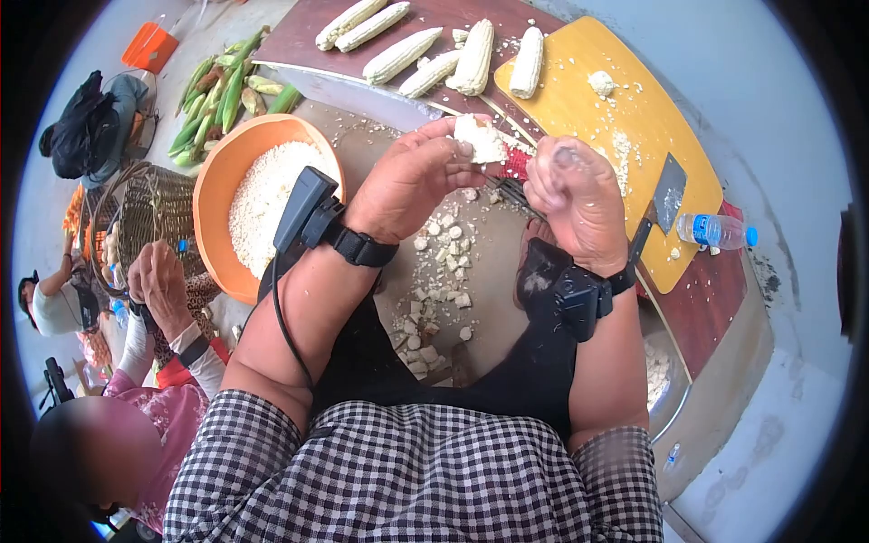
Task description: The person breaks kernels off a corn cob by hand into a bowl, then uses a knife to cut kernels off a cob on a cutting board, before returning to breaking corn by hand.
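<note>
Between the fingers of my left hand (418, 170) is a pale piece of corn (481, 140), held up in front of the table edge. Close on its right, my right hand (572, 185) is closed with curled fingers; what they hold, if anything, is hidden. Something red (517, 164) shows between the two hands. Peeled white cobs (472, 58) lie on the dark red table (317, 36) beyond. A yellow board (652, 118) bears one more cob (527, 63), loose kernels and a cleaver (670, 192). Cut cob pieces (444, 244) are scattered on the floor below my hands.
An orange basin (210, 208) of kernels stands left of my left arm, beside a wicker basket (158, 204). Green husked corn (222, 90) lies behind it. A water bottle (715, 231) rests at the board's right edge. A co-worker's hand (163, 290) is at left.
</note>
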`<state>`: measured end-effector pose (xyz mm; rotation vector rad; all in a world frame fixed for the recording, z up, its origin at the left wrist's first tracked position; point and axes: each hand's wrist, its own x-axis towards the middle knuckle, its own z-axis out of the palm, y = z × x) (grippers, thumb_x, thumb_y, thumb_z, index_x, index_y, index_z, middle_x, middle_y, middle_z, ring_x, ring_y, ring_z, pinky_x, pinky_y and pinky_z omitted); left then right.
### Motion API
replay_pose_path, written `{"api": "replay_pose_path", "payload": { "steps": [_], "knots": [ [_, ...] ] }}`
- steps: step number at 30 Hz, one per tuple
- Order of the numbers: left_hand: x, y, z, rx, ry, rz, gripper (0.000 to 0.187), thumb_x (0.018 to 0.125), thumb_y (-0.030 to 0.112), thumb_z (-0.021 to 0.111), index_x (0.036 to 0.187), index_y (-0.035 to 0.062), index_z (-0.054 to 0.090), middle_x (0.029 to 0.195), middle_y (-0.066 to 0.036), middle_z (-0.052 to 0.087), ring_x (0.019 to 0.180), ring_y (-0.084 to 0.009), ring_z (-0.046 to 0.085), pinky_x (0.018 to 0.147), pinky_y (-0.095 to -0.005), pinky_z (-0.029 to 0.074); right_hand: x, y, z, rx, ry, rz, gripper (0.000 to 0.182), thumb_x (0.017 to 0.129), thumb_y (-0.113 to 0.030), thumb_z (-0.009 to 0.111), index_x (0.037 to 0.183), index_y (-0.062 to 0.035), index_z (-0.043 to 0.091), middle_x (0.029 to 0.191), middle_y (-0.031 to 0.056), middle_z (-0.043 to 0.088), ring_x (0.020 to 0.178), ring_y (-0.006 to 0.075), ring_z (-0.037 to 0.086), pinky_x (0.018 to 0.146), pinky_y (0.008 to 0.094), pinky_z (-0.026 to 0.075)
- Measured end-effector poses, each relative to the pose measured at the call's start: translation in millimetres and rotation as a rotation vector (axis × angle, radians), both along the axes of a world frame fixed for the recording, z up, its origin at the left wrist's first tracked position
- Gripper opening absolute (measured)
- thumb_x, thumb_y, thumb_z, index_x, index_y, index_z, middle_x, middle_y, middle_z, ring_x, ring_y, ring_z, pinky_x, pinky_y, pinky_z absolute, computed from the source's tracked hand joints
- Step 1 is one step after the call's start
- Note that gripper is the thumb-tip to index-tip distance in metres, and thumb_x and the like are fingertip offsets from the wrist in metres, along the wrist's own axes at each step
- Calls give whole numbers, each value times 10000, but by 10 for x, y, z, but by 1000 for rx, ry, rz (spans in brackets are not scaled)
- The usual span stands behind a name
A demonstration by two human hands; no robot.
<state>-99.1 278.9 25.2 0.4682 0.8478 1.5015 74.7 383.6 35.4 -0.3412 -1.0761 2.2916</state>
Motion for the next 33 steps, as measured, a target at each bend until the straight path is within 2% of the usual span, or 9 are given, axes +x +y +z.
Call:
{"api": "replay_pose_path", "payload": {
  "steps": [4, 10, 14, 16, 19, 22, 25, 28, 33],
  "knots": [
    [2, -9, 51, 39, -75, 12, 407, 855, 157, 530, 1218, -21, 474, 1131, -115, 589, 1046, -193, 563, 893, -346, 451, -122, -126, 134, 215, -311, -192, 135, 897, -146, 589, 838, -25, 578, 694, -20, 533, 554, 49, 444, 546, 199, 384],
    [-11, 38, -39, 59, -38, 50, 387, 835, 110, 558, 1194, -11, 479, 1153, -123, 575, 1061, -202, 560, 949, -375, 434, -43, -60, 23, 417, -502, -11, 79, 894, -88, 561, 888, -16, 593, 766, -14, 583, 678, 38, 517, 621, 188, 413],
    [0, 35, -32, 68, -44, 93, 382, 799, 40, 589, 1163, -12, 487, 1119, -126, 589, 1042, -209, 572, 955, -376, 439, -126, -114, -2, 418, -439, -139, 110, 896, -114, 579, 906, -6, 596, 793, -22, 595, 705, 31, 526, 652, 191, 428],
    [4, 26, -34, 68, -26, 108, 381, 787, 15, 597, 1151, -10, 489, 1095, -128, 596, 1028, -212, 579, 946, -371, 446, -106, -80, -32, 496, -466, -152, 118, 891, -119, 591, 911, -3, 595, 797, -23, 593, 721, 29, 526, 669, 194, 435],
    [19, 45, -31, 67, 20, 127, 385, 775, -1, 605, 1143, -4, 490, 1070, -127, 600, 1011, -210, 583, 927, -355, 451, -110, -103, 31, 366, -423, -99, 97, 871, -91, 608, 922, -9, 598, 802, -18, 587, 733, 30, 517, 682, 194, 438],
    [68, 34, 11, 64, 132, 152, 411, 757, -2, 628, 1145, -3, 490, 1076, -118, 593, 1011, -195, 573, 918, -327, 443, -141, -137, 50, 380, -404, -99, 113, 862, -96, 623, 934, -13, 597, 789, -1, 593, 734, 40, 531, 681, 199, 448],
    [113, 27, 33, 76, 273, 152, 436, 735, -9, 653, 1143, -10, 501, 1092, -104, 582, 1017, -176, 558, 916, -304, 432, -179, -186, -24, 514, -454, -202, 100, 859, -96, 627, 907, -12, 603, 753, 7, 597, 691, 46, 543, 645, 200, 456],
    [127, 18, 87, 75, 334, 120, 451, 721, -23, 656, 1149, -20, 513, 1110, -97, 567, 1031, -163, 541, 919, -296, 427, -155, -198, 92, 483, -573, -198, 60, 859, -62, 609, 862, -3, 605, 713, 5, 590, 637, 51, 540, 604, 201, 459],
    [122, 18, 90, 41, 378, 104, 476, 724, -62, 621, 1186, -30, 511, 1133, -93, 550, 1044, -155, 526, 922, -302, 426, -126, -187, 52, 595, -562, -238, 87, 877, -57, 580, 816, 1, 603, 665, 11, 571, 586, 54, 525, 552, 198, 444]
  ]
}}
